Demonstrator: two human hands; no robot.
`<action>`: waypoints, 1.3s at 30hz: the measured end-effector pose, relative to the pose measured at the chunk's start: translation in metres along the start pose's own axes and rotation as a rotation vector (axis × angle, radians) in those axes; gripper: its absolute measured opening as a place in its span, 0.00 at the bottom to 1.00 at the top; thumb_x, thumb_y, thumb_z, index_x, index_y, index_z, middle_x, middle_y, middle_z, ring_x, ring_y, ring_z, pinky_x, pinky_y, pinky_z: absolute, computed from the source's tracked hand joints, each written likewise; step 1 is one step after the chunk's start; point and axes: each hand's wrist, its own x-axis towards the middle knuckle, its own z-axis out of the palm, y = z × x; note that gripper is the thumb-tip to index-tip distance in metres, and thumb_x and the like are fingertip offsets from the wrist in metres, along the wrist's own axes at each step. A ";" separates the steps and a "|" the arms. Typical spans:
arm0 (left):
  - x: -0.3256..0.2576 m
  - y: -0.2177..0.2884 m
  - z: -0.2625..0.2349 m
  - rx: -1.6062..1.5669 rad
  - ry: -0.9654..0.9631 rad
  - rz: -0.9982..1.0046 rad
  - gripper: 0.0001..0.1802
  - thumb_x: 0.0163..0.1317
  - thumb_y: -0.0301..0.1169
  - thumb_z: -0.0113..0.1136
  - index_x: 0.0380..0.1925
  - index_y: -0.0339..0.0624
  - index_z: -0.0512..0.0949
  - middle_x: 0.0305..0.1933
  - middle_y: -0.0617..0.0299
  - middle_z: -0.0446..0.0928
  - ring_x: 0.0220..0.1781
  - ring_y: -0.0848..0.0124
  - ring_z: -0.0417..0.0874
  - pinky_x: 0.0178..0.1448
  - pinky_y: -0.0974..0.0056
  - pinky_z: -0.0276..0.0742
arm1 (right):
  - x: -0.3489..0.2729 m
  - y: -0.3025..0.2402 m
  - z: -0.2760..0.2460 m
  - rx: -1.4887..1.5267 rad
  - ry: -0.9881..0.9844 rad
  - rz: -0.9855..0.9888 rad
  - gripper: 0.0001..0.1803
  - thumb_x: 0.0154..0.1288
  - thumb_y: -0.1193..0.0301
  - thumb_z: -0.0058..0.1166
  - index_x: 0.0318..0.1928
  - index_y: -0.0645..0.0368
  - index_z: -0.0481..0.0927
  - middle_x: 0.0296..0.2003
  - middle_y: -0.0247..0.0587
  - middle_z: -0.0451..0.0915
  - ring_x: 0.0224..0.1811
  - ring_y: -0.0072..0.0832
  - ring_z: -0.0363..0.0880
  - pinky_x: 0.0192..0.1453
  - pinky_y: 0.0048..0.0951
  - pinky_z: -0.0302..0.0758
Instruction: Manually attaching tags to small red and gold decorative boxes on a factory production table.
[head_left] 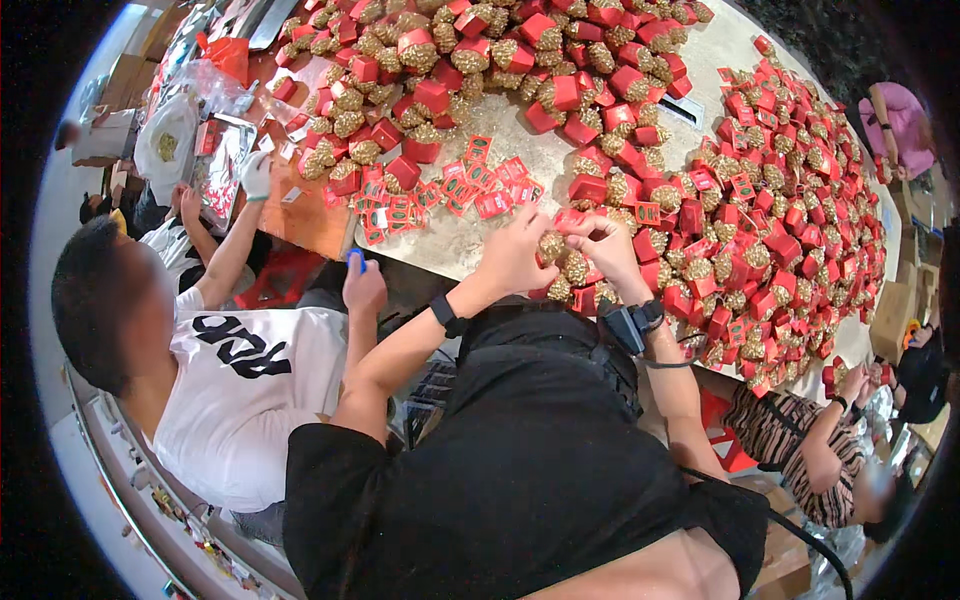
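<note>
My left hand (513, 252) is at the table's near edge, its fingers curled and the thumb below them. A gold glittery cluster (552, 246) shows beside its fingertips; what the fingers pinch is too small to make out. Close on the right, my right hand (608, 246) pinches a small red piece (569, 218) between thumb and fingers. Around both hands lie ornaments with red pot-shaped bases and gold clusters. Several flat red cards (480, 187) with green printed patches are spread left of and beyond my left hand.
A large heap of red-and-gold ornaments (780, 230) covers the table's right side; another heap (470, 60) lies at the far side. A co-worker in a white shirt (240, 400) sits close on my left. Other people are at the right. A red stool (725, 430) stands below the table.
</note>
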 end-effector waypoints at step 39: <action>0.027 -0.118 0.037 -1.139 0.195 -0.673 0.30 0.56 0.31 0.63 0.56 0.43 0.60 0.47 0.56 0.73 0.46 0.70 0.76 0.44 0.66 0.79 | 0.101 0.068 0.020 -0.068 -0.231 0.180 0.22 0.68 0.60 0.44 0.56 0.62 0.68 0.44 0.43 0.75 0.43 0.26 0.76 0.43 0.27 0.72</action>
